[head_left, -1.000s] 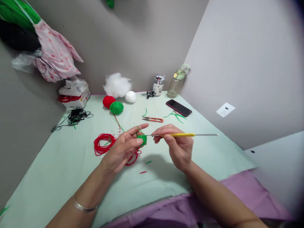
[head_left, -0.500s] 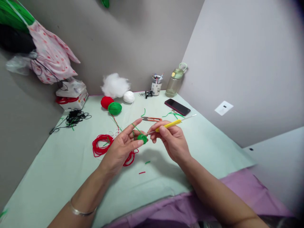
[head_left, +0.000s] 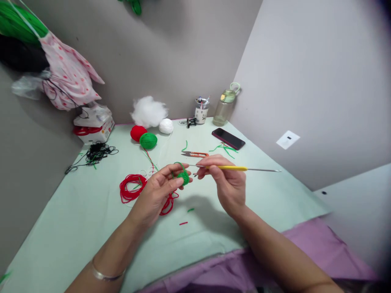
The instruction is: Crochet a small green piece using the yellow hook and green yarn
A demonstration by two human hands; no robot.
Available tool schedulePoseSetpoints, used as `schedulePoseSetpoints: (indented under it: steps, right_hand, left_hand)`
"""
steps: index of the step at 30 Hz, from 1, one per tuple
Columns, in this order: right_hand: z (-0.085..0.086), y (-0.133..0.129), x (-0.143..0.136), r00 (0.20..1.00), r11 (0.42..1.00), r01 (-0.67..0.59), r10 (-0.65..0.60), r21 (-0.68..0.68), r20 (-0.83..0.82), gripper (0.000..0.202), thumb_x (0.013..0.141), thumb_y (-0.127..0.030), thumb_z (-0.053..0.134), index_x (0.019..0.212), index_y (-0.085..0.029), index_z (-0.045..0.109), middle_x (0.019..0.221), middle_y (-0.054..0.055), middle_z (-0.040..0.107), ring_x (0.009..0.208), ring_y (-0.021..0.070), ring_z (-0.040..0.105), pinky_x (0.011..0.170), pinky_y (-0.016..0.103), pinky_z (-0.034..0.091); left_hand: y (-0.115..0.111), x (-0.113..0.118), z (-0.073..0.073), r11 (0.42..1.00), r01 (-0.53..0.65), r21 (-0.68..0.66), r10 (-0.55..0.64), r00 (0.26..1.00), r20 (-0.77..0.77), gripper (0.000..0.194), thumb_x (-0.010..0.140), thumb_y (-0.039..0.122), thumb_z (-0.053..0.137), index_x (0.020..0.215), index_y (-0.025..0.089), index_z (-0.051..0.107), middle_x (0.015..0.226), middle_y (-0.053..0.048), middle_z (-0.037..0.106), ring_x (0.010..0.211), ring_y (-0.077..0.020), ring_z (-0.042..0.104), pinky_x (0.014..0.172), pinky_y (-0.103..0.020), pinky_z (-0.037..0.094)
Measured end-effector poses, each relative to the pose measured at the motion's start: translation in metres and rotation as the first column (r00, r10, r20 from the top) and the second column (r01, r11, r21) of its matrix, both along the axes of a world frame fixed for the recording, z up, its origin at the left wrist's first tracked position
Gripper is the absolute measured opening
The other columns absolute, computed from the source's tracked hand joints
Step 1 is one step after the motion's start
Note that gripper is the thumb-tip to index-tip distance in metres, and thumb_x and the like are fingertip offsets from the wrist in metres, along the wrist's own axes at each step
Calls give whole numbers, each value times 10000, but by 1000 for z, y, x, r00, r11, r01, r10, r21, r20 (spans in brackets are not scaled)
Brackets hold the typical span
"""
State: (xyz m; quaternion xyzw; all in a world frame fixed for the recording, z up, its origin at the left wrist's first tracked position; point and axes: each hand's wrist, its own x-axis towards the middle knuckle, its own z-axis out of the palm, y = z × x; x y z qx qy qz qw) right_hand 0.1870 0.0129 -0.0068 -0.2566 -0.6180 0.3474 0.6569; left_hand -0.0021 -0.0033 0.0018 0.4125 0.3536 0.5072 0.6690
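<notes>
Pinched between the thumb and fingers of my left hand (head_left: 157,189) is a small round green crochet piece (head_left: 183,177). A strand of green yarn loops from it over the left fingers. My right hand (head_left: 227,183) grips a crochet hook (head_left: 232,167) by its yellow handle, like a pen. The hook's thin metal tip points left, just above the green piece; whether it touches the yarn I cannot tell. Its other metal end sticks out to the right. Beyond the hands lie thread snips (head_left: 195,154) with orange handles.
Balls of red (head_left: 138,133), green (head_left: 148,141) and white yarn (head_left: 166,126) sit by white stuffing (head_left: 149,111). Red yarn coils (head_left: 132,188) lie near my left hand. A phone (head_left: 228,138), bottle (head_left: 224,106), pen cup (head_left: 201,112) and tangled black yarn (head_left: 97,152) are farther back.
The hook has swung from a slant to nearly level, its tip moving up off the green piece. My left index finger has bent down from its raised position.
</notes>
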Motion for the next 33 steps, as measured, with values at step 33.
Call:
schedulePoseSetpoints:
  steps: [33]
  right_hand:
    - [0,-5,2,988,995,-97,93,23,124,206,1060,-246,582,1020,-213,781,870,48,721,731,160,688,656,327,593]
  left_hand:
    - [1,-5,-7,988,53,144,-41,996,-83,845,905,254,805,1635,356,393,1089,-13,725,979,-163,641,930,-306,485]
